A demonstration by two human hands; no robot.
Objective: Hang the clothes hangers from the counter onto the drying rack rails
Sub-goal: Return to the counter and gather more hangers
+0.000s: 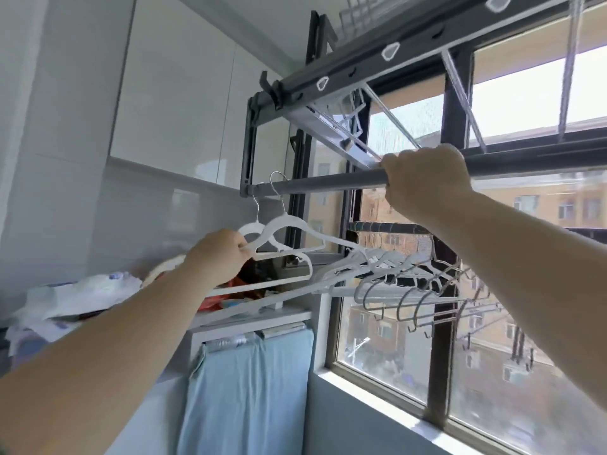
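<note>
Two white hangers (289,229) hang by their metal hooks from the grey lower rail (328,183) of the drying rack, near its left end. My left hand (220,256) grips their left shoulders from below. My right hand (427,178) is wrapped round the same rail further right. A bundle of several more white hangers (377,270) with metal hooks sticks out to the right below, in front of the window; what holds it up is hidden.
The dark rack frame (377,57) with upper rails runs overhead to the right. Behind it is a barred window (440,323). A counter (256,315) with crumpled cloth and clutter lies below left, and blue fabric (246,389) hangs under it.
</note>
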